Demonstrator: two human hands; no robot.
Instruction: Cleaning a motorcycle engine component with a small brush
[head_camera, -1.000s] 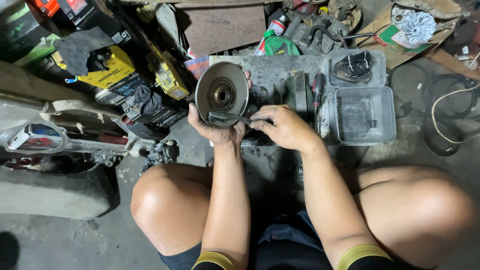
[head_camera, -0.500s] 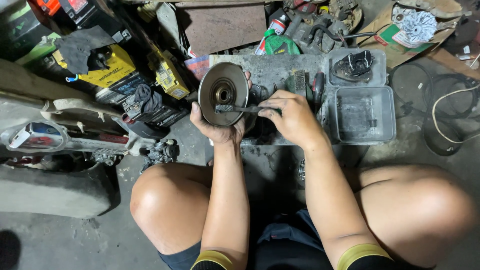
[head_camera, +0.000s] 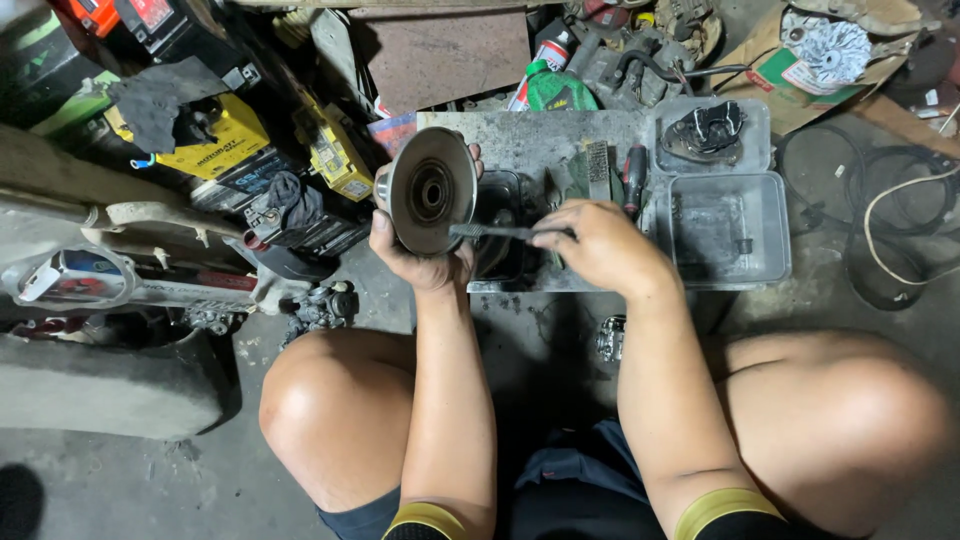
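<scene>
While the person squats over a grimy grey work board (head_camera: 520, 140) on the floor, the left hand (head_camera: 425, 262) holds up a round metal pulley disc (head_camera: 430, 190), tilted on edge so its dished face and dark centre hub turn toward the right. The left fingers are clamped on the disc — the thumb lies along its lower left rim and fingertips show just over its upper right edge. The right hand (head_camera: 600, 245) is closed around the handle of a slim brush (head_camera: 500, 232), fingers curled together over it, and the brush's head touches the lower right part of the disc's face.

The disc hangs above the left end of the board, just in front of a dark, oily tray (head_camera: 500, 240) that sits beneath the brush. Beside the right hand lie a small wire brush (head_camera: 597, 165) and a screwdriver with a red and black handle (head_camera: 633, 175). Further right stand two clear plastic containers — the nearer one (head_camera: 730, 230) grimy inside, the farther one (head_camera: 710, 135) holding a dark metal part.

A green bottle (head_camera: 553, 90) stands behind the board, yellow battery boxes (head_camera: 225, 145) are stacked to the left, and a small metal part (head_camera: 322, 305) lies on the concrete near the left knee. Coiled cables (head_camera: 880, 220) lie on the right.
</scene>
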